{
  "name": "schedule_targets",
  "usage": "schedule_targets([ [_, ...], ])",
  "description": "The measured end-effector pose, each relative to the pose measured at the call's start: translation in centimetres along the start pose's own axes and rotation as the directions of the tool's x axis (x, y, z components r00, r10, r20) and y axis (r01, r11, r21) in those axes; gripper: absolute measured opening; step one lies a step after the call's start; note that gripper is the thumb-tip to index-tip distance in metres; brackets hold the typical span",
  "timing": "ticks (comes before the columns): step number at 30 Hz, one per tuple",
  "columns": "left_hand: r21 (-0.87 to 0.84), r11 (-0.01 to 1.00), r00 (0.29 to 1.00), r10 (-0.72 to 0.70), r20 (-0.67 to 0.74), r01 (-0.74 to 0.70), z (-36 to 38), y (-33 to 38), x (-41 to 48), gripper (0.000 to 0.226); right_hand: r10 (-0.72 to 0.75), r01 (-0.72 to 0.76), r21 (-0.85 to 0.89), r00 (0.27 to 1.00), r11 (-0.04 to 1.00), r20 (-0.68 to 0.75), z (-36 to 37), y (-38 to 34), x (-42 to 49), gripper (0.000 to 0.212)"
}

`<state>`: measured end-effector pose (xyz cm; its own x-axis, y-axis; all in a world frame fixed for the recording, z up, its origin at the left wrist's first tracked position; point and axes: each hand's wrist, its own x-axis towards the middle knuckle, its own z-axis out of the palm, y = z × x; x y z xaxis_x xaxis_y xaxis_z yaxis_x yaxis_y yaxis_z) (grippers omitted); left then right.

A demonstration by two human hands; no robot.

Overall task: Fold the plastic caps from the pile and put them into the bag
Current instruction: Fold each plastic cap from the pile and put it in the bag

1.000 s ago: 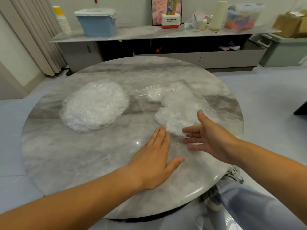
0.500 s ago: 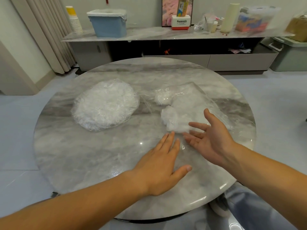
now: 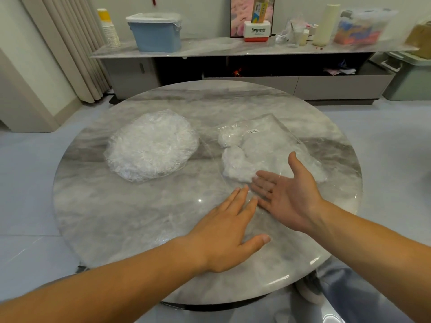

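The fingers (image 3: 236, 201) of the left hand (image 3: 224, 236) lie straight and close together, palm down, thumb spread out to the side. They grip nothing and rest flat on thin clear film near the near edge of the bench (image 3: 116, 217). Just beside them, the right hand (image 3: 291, 197) has its palm turned up and toward the left. Its fingers (image 3: 265, 183) are straight and slightly fanned, its thumb points toward the far edge, and it too holds nothing. The tips of these fingers look faintly hazed by plastic. Whether they are inside the mouth of the bag (image 3: 277, 138) or only lying against it cannot be told.

The bag is clear and lies flat on the right half of the bench, its open end toward the hands, with a small white label (image 3: 253, 131) on its upper side. Inside it sit white bunches of folded caps (image 3: 235, 164), the nearest one touching the right fingertips.

The pile of plastic caps (image 3: 151, 148), a round, crinkled, whitish mound, rests on the left half of the bench, apart from the bag and well away from both hands.

Beyond the far edge stands a long low sideboard (image 3: 210, 48) carrying a blue bin (image 3: 156, 33), a stack of paper cups (image 3: 109, 29) and a red and white box (image 3: 257, 31).
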<state>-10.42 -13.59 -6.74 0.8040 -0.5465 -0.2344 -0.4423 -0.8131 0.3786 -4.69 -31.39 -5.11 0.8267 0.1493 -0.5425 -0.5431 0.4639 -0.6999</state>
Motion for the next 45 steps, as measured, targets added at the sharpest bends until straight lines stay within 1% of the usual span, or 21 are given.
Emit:
schedule_targets([
  [3,-0.035,0.999,1.0,-0.011,0.017,0.012,0.0,-0.4,0.4,0.079,-0.015,0.014,-0.075,1.0,0.997,-0.007,-0.9,-0.3,-1.1,0.089],
  [5,-0.078,0.997,1.0,-0.007,0.017,0.008,-0.2,-0.5,0.6,0.075,-0.058,0.044,-0.188,0.996,0.981,-0.073,-1.6,-0.5,-2.1,0.079],
  [7,-0.133,0.991,1.0,0.02,-0.014,-0.022,-0.5,-0.7,0.6,0.067,-0.148,0.088,-0.333,0.976,0.939,-0.159,-1.8,-1.1,-3.2,0.063],
  [10,-0.232,0.97,0.987,0.037,-0.159,-0.074,-1.1,-1.4,0.0,0.047,-0.299,0.154,-0.533,0.933,0.832,-0.198,-0.9,-2.1,-4.7,0.054],
  [11,-0.25,0.966,0.977,0.014,-0.215,-0.069,-1.4,-1.6,-0.2,0.043,-0.354,0.192,-0.582,0.918,0.79,-0.177,-0.4,-2.4,-5.0,0.055],
  [13,-0.252,0.968,0.942,-0.082,-0.326,-0.003,-2.5,-2.9,-0.6,0.038,-0.458,0.307,-0.67,0.887,0.676,-0.055,0.9,-2.2,-5.2,0.055],
  [14,-0.236,0.971,0.919,-0.132,-0.372,0.044,-3.1,-3.7,-0.5,0.037,-0.505,0.375,-0.714,0.862,0.591,0.036,1.3,-1.9,-5.2,0.055],
  [15,-0.211,0.972,0.897,-0.18,-0.404,0.1,-3.8,-4.9,-0.6,0.039,-0.541,0.438,-0.769,0.828,0.465,0.145,1.7,-1.4,-5.0,0.054],
  [16,-0.177,0.969,0.88,-0.23,-0.415,0.169,-4.4,-6.2,-0.7,0.044,-0.551,0.486,-0.823,0.79,0.293,0.27,2.1,-0.8,-4.7,0.056],
  [17,-0.135,0.959,0.869,-0.283,-0.407,0.249,-5.1,-7.8,-0.8,0.049,-0.528,0.515,-0.852,0.75,0.09,0.398,2.6,-0.4,-4.4,0.059],
  [18,-0.08,0.942,0.859,-0.331,-0.39,0.326,-5.6,-9.4,-0.9,0.053,-0.469,0.531,-0.839,0.713,-0.124,0.521,3.2,0.1,-3.8,0.064],
  [19,-0.021,0.922,0.853,-0.365,-0.374,0.386,-6.0,-10.9,-1.1,0.054,-0.381,0.527,-0.796,0.699,-0.298,0.605,3.7,0.6,-3.1,0.068],
  [20,0.029,0.904,0.848,-0.388,-0.362,0.426,-6.2,-12.2,-1.3,0.055,-0.295,0.511,-0.754,0.708,-0.413,0.641,4.2,1.1,-2.4,0.071],
  [21,0.065,0.889,0.844,-0.404,-0.354,0.453,-6.4,-13.2,-1.4,0.055,-0.23,0.494,-0.727,0.728,-0.477,0.646,4.7,1.6,-1.7,0.075],
  [22,0.085,0.879,0.84,-0.414,-0.35,0.468,-6.4,-14.0,-1.4,0.054,-0.179,0.48,-0.713,0.752,-0.511,0.634,5.0,2.2,-0.9,0.079],
  [26,0.121,0.865,0.839,-0.426,-0.339,0.488,-6.2,-14.9,-1.2,0.055,-0.087,0.479,-0.67,0.774,-0.568,0.627,6.2,3.8,1.0,0.086],
  [32,0.144,0.855,0.84,-0.435,-0.324,0.498,-6.2,-15.1,-1.3,0.054,-0.059,0.472,-0.671,0.792,-0.572,0.608,6.7,4.5,2.4,0.085],
  [36,0.166,0.851,0.83,-0.412,-0.376,0.498,-6.3,-15.5,-1.8,0.038,-0.055,0.48,-0.671,0.79,-0.565,0.611,6.7,4.6,2.3,0.083],
  [39,0.158,0.874,0.825,-0.355,-0.439,0.46,-6.4,-15.3,-2.3,0.028,-0.069,0.498,-0.667,0.771,-0.554,0.633,6.7,4.4,2.3,0.079],
  [43,0.167,0.916,0.854,-0.258,-0.452,0.365,-6.3,-14.5,-3.7,0.033,-0.1,0.536,-0.666,0.736,-0.519,0.67,6.7,4.0,2.3,0.073],
  [45,0.172,0.933,0.878,-0.221,-0.424,0.317,-6.1,-13.5,-4.9,0.045,-0.105,0.553,-0.663,0.723,-0.505,0.683,6.6,3.9,2.0,0.071],
])
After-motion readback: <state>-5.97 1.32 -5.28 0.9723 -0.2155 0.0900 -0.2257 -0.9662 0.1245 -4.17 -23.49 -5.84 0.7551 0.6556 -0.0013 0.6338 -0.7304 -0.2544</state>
